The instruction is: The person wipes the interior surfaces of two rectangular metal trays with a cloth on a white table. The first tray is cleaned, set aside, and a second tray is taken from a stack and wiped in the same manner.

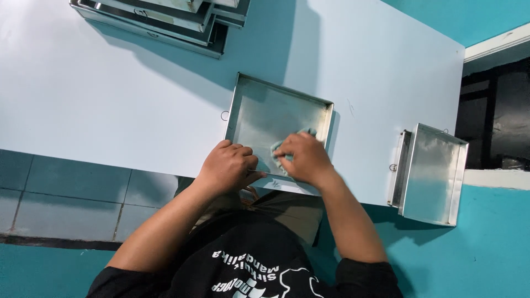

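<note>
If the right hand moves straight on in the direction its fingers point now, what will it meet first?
Probably the far raised rim of the square metal tray: the right hand presses a small teal cloth inside it, fingers pointing up-left across the tray floor.

A single head-worn camera looked steeply down from above the person's chest, close to the hands, facing the white desk (110,94). The desk's far side ran along the frame's top, and tiled floor (66,193) showed at left.
</note>
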